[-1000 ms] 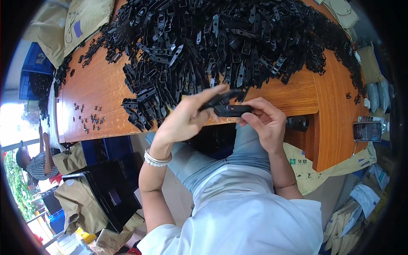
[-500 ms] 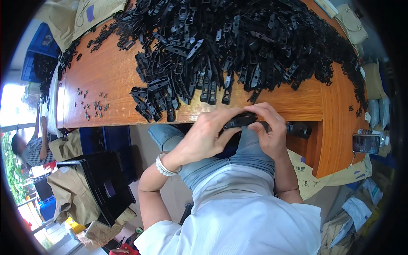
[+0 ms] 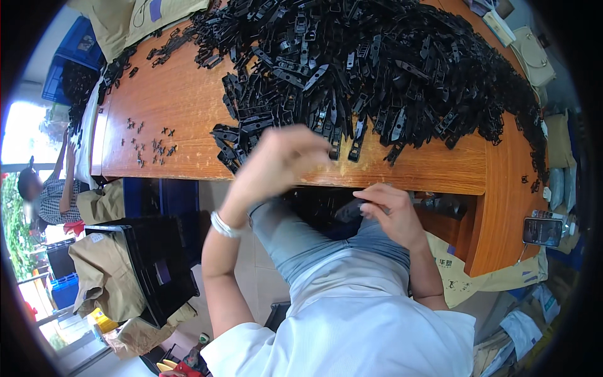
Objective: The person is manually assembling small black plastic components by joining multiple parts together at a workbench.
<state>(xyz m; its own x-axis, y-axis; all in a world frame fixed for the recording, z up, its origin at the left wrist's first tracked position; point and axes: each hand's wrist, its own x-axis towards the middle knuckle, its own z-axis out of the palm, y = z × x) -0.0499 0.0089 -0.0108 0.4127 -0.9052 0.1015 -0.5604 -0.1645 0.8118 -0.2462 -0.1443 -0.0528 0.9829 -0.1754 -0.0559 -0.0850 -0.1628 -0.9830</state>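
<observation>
Pinching a part (image 3: 349,211): right hand (image 3: 394,218) (blue crate (image 3: 83,45) holds black pieces (image 3: 79,85)).

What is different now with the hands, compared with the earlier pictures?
The left hand has let go of the black part and moved up and left, over the front edge of the table; blur hides whether it holds anything. The right hand alone now holds that part, slightly lower, nearer the lap. The heap of black parts and the small scattered pieces look unchanged where visible.

glossy plastic parts (image 3: 352,75), smooth shiny wood tabletop (image 3: 182,113), matt cloth shirt (image 3: 370,333), denim jeans (image 3: 282,242)
</observation>
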